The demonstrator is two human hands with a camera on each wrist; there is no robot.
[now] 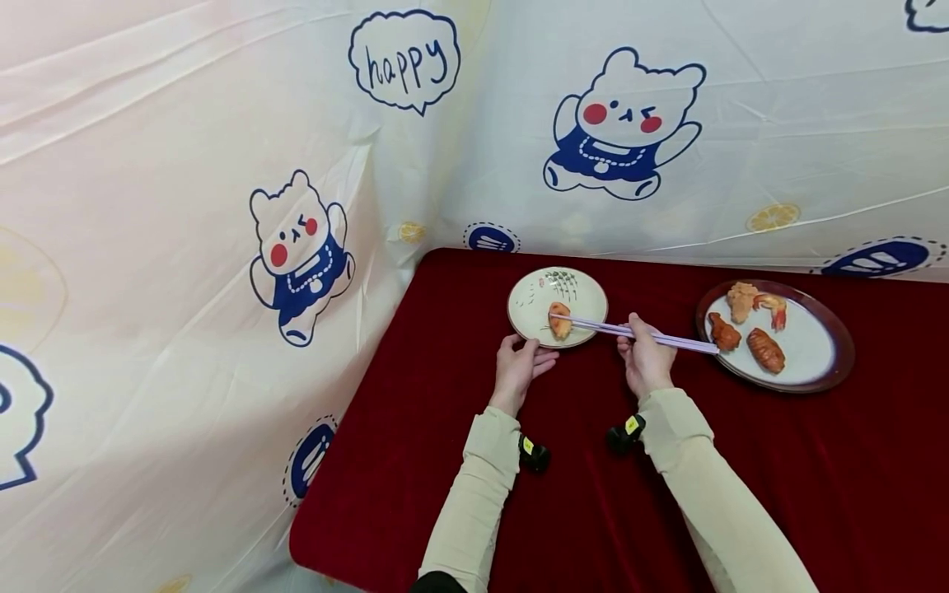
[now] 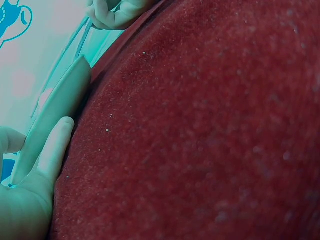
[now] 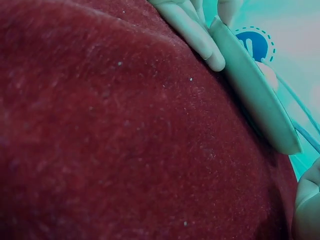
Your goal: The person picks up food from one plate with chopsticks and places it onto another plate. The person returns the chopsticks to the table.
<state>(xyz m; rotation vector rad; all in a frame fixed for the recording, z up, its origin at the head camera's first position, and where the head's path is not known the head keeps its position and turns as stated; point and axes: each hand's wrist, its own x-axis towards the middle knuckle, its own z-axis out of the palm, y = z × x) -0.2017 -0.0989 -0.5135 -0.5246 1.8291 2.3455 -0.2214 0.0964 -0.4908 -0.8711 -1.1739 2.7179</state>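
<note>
My left hand [image 1: 516, 372] holds the near rim of a small white plate [image 1: 528, 301] with a thin brown edge and a dark printed design. In the left wrist view one digit lies over the rim while a finger [image 2: 56, 145] stretches along the outside of the plate. A golden-brown piece of food [image 1: 559, 323] lies on the plate's near part. My right hand [image 1: 648, 358] grips a pair of pale purple chopsticks [image 1: 685, 343], their tips reaching left onto that piece. Seen from the right wrist, the plate's side [image 3: 257, 102] stands close over the cloth.
On the right, a larger brown-rimmed plate [image 1: 841, 354] bears several foods: a shrimp [image 1: 773, 310], a drumstick [image 1: 723, 333], a chicken wing [image 1: 766, 351] and a breaded piece [image 1: 741, 301]. Dark red cloth [image 1: 415, 461] covers the table. Printed curtains [image 1: 474, 165] hang behind and left.
</note>
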